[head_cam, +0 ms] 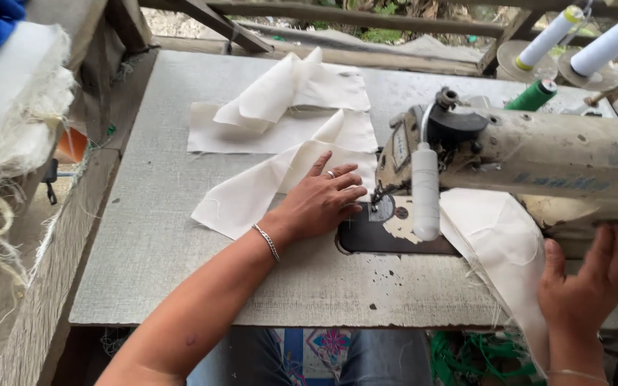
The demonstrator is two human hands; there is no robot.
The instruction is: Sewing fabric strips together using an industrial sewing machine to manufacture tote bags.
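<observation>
Head view: left hand (321, 202) fingers flat on cream cloth (252, 193)

Two hands feeding cream cloth at a worn sewing machine

The left hand (320, 201) lies flat, fingers (345, 182) spread, on a strip of cream cloth (252, 193) just beside the needle of the sewing machine (538, 154), a ring and a bracelet showing. The right hand (586, 286) grips the desk's near edge under the machine's arm, beside another cloth piece (498, 243) hanging over. More folded cloth pieces (287, 107) lie further back on the grey desk (151, 236). White thread cones (609, 44) and a green spool (534, 94) stand behind.
</observation>
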